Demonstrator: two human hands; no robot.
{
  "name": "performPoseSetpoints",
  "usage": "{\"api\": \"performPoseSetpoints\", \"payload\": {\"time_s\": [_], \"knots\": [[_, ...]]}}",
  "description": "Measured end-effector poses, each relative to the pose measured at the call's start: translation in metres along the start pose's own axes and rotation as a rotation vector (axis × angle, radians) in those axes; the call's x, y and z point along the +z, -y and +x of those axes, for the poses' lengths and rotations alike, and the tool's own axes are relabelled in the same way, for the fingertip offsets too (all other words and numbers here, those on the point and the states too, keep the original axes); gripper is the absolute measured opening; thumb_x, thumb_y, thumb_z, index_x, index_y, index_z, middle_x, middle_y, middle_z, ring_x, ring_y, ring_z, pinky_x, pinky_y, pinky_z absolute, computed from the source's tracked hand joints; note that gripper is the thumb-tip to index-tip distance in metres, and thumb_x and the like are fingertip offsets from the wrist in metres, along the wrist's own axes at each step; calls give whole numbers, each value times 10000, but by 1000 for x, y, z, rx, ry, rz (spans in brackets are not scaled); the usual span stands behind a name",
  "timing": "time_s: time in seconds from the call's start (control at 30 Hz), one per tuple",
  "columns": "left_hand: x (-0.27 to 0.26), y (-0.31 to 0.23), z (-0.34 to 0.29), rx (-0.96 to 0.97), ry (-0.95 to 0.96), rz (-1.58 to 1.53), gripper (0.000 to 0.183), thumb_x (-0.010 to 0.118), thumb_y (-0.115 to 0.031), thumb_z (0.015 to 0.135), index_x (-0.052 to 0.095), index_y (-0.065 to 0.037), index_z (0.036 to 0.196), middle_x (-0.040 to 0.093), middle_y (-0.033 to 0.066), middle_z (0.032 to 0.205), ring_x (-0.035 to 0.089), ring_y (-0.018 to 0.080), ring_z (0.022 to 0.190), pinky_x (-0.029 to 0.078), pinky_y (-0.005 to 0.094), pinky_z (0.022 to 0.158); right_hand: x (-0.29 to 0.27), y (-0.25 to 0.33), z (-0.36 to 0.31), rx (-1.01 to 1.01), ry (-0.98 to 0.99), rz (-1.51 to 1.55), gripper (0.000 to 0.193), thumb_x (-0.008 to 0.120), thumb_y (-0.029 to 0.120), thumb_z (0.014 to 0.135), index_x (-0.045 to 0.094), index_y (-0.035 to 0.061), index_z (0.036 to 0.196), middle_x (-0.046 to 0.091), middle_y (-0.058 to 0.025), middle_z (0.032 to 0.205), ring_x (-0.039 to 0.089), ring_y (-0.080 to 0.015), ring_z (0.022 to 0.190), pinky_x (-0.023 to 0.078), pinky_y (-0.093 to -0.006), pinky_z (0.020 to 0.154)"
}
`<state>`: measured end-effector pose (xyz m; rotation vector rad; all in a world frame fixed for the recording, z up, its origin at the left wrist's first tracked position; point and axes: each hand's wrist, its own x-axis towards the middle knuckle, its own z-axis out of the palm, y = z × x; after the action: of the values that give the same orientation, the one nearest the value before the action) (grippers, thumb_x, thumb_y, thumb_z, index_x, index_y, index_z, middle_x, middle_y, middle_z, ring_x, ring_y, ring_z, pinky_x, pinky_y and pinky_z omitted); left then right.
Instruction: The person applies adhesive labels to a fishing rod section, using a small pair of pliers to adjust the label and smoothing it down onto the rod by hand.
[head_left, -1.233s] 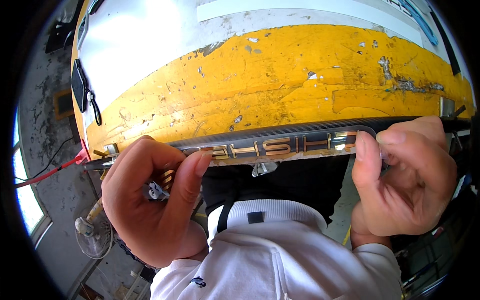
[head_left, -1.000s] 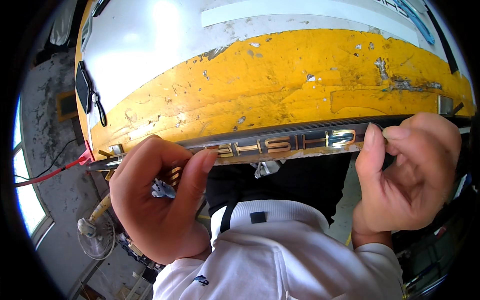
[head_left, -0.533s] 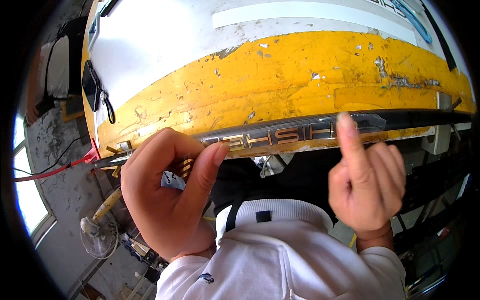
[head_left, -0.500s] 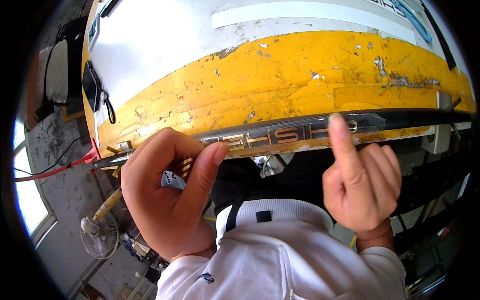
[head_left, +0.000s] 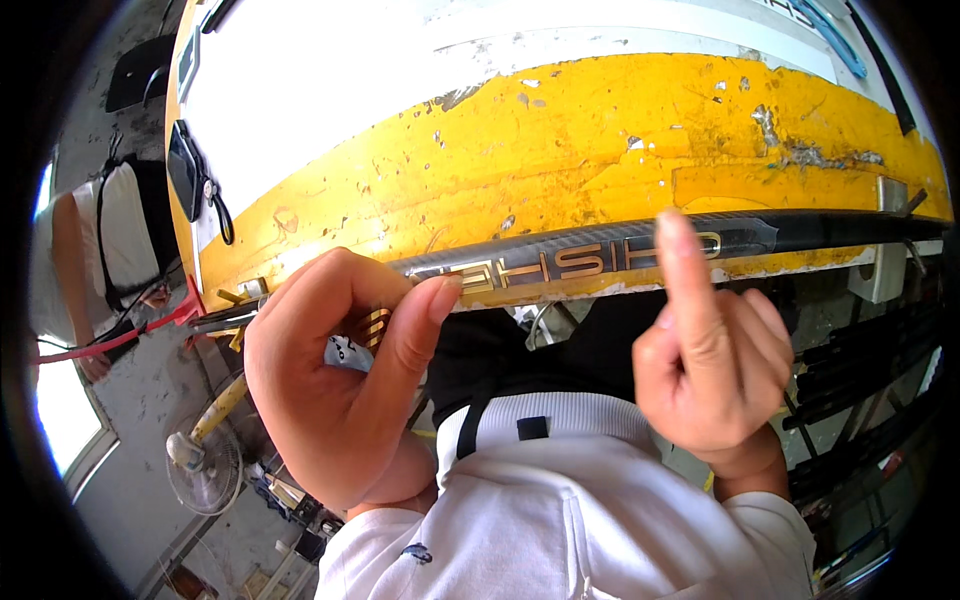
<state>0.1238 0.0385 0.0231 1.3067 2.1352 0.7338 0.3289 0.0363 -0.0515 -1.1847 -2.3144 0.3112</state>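
Note:
A long dark carbon-fibre tube (head_left: 830,229) lies crosswise along the near edge of the table. A clear decal strip with gold lettering (head_left: 575,262) lies along it. My left hand (head_left: 335,370) has thumb and fingers closed on the strip's left part, hiding some of the tube. Gold stripes on the strip's end (head_left: 377,328) show within the curl of that hand. My right hand (head_left: 712,350) stretches its index finger up against the right part of the lettering. Its other fingers are curled, and I see nothing held in them.
A metal clamp (head_left: 882,240) supports the tube at the right, near another support (head_left: 250,290) at the left. The worn yellow table (head_left: 560,130) carries a white sheet (head_left: 330,70) and a black phone-like device (head_left: 184,165). A fan (head_left: 205,465) and another person (head_left: 125,240) are at the left.
My right index finger stays at the lettering, with that hand shifted slightly left. My left hand keeps its hold. The other person at the left has come further into view.

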Motion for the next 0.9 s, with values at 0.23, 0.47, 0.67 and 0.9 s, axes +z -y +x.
{"api": "performPoseSetpoints", "payload": {"time_s": [0.23,0.47,0.67,0.9], "knots": [[-10,12,2,158,123,135,224,699,-118,868,546,-12,741,496,-32,638,393,5,507,284,160,442,-3,-10,-6,48,-10,-10,498,507,-136,757,507,-127,1254,669,-190,1101,602,-197,587,471,-293,575],[-11,9,3,151,140,73,220,713,-110,855,553,-19,736,494,-31,613,375,3,496,259,158,445,3,-11,-5,52,-79,81,499,476,-152,808,433,-154,1305,644,-226,1143,610,-115,650,507,-234,646],[-22,13,21,155,198,36,219,718,-104,850,555,-19,732,497,-26,609,373,4,490,261,163,446,5,-1,10,124,-96,117,511,460,-164,812,415,-157,1321,677,-164,988,513,-59,561,488,-205,627],[-12,16,7,215,181,30,202,714,-73,841,557,-14,729,491,-24,599,363,4,491,250,169,453,14,-5,-3,101,-144,167,525,468,-161,800,413,-156,1322,678,-167,990,513,-70,549,484,-211,611]]}}
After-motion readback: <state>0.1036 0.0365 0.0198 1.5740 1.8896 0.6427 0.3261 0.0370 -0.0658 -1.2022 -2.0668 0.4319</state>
